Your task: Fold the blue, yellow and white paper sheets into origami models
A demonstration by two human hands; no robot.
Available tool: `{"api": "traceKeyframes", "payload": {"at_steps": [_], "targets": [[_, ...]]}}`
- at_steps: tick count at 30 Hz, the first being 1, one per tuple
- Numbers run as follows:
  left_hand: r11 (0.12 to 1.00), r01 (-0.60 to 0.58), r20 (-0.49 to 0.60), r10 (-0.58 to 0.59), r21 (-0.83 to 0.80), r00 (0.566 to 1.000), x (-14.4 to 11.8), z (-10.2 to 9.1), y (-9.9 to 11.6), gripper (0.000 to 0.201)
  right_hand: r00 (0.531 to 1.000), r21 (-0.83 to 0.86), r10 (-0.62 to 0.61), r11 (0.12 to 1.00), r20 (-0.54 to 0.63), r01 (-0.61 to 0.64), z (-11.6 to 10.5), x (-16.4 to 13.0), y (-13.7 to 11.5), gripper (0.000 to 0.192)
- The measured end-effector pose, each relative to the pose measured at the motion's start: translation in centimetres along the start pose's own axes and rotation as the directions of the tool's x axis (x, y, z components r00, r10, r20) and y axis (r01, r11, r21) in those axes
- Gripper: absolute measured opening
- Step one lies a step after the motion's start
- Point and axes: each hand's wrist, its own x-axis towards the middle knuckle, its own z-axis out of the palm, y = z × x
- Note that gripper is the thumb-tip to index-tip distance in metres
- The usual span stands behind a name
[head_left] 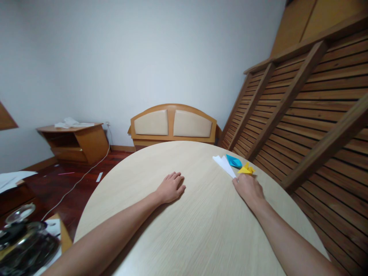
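Head view: left hand (171, 188) flat on round desk (186, 230), palm down, fingers spread, holding nothing. Right hand (248, 188) near desk's far right edge, fingers closed around yellow folded paper (246, 169) (grip partly hidden). White folded paper (224, 164) just beside fingertips; blue folded paper (234, 161) next to it. Wooden headboard (173, 124) against wall behind desk.

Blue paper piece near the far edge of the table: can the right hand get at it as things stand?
Probably yes. The right hand lies just short of the blue paper piece, its fingers at the yellow paper piece beside it. Only that and the white paper lie close; nothing covers the blue one.
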Motion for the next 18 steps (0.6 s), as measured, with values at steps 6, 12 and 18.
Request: {"api": "traceKeyframes", "payload": {"at_steps": [6,12,18], "targets": [[1.0,-0.012,0.03,0.013,-0.013,0.999,-0.3,-0.4,0.4,0.048,0.978,-0.065,-0.137,0.99,-0.155,0.128,-0.7,-1.0,-1.0,0.033],[0.994,-0.105,0.082,0.108,-0.042,0.991,-0.7,-0.8,1.2,0.06,0.838,0.233,-0.544,0.812,-0.032,0.536,0.8,-3.8,-4.0,0.062],[0.99,-0.137,0.2,0.143,-0.04,0.969,-0.9,-1.7,1.7,0.07,0.787,0.302,-0.584,0.801,0.198,0.517,1.5,-5.1,-5.4,0.084]]}}
